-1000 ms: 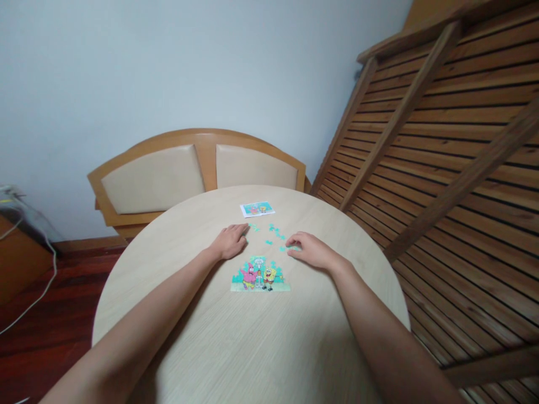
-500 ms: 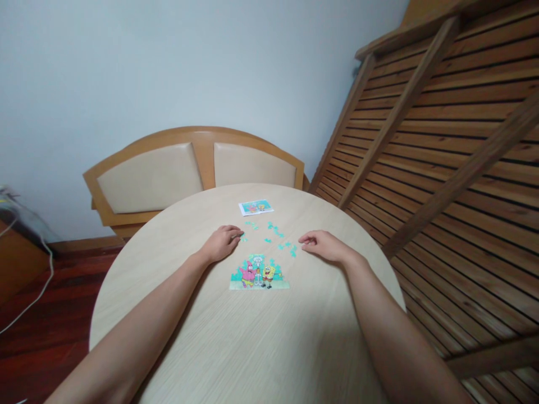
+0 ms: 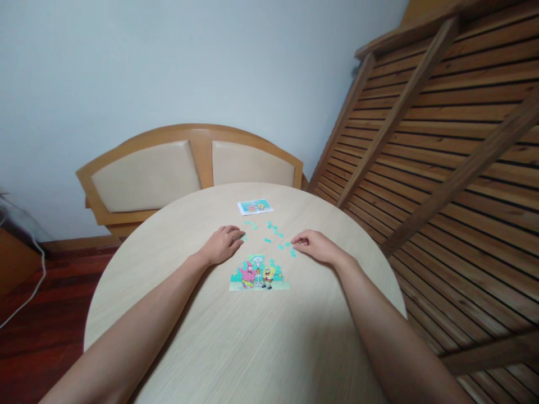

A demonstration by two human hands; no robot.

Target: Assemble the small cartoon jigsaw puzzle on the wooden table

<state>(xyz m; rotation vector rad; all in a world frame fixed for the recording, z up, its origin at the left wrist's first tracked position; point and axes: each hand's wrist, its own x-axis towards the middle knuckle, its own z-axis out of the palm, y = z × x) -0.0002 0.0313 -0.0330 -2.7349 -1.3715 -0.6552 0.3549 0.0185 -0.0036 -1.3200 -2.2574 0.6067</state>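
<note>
A partly joined jigsaw puzzle (image 3: 259,275) with cartoon figures lies on the round table (image 3: 236,348), between my forearms. Beyond it, loose teal puzzle pieces (image 3: 274,229) are scattered. My left hand (image 3: 223,246) rests on the tabletop left of them, fingers loosely bent and apart, its tips beside a teal piece (image 3: 244,238). On the other side, my right hand (image 3: 314,246) has thumb and index finger pinched together at the edge of the pieces. A small teal piece (image 3: 287,244) touches those fingertips; how much of it is gripped is hard to see.
A picture card (image 3: 255,207) showing the same cartoon figures lies farther back on the table. Behind the table stands a padded wooden headboard (image 3: 206,163). A slatted wooden frame (image 3: 421,157) leans on the right. A white cable (image 3: 42,269) hangs at left.
My right hand has moved left, bringing its fingertips to the loose pieces. My left hand has barely shifted. The view has tilted slightly.
</note>
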